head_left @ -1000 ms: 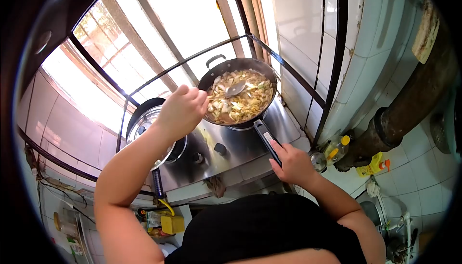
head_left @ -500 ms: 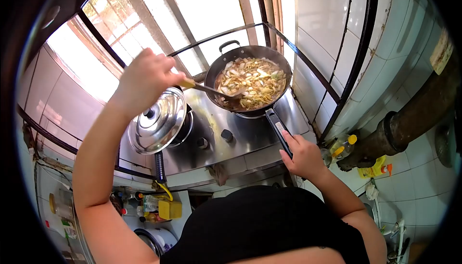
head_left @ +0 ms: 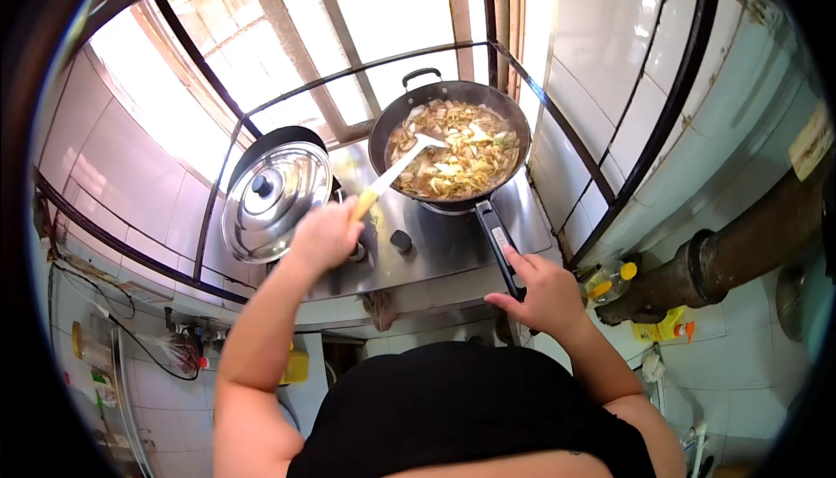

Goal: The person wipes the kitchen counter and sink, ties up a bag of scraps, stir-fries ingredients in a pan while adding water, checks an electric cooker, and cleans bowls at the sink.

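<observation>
Way through: strip of stove (head_left: 453,241) between lid (head_left: 292,192) and pan (head_left: 475,91), crossed by spatula (head_left: 396,170) and left hand (head_left: 324,236) | front: room between knob (head_left: 401,241) and pan handle (head_left: 498,239), right hand (head_left: 547,295) at handle's end | back: black rail (head_left: 370,66) near pan | right: tiled wall (head_left: 601,51) beyond rail

1. Pan (head_left: 475,92): dark metal, fairly matt inside. Its handle (head_left: 501,250) looks like smooth black plastic, with a bit of shine.
2. Spatula (head_left: 387,179): shaft is bright and pale from here, can't tell what it's made of. Yellowish grip looks smooth, wood or plastic, dunno.
3. Lid (head_left: 296,195): mirror-shiny metal, and a glossy black knob on top.
4. Stove top (head_left: 444,247): brushed-looking steel, streaky and smeared.
5. Wall tiles (head_left: 601,25): smooth, glossy white, grubby joints.
6. Fat pipe (head_left: 740,239): brown, dull, rough-looking.
7. Top (head_left: 461,408): matt black cloth.
</observation>
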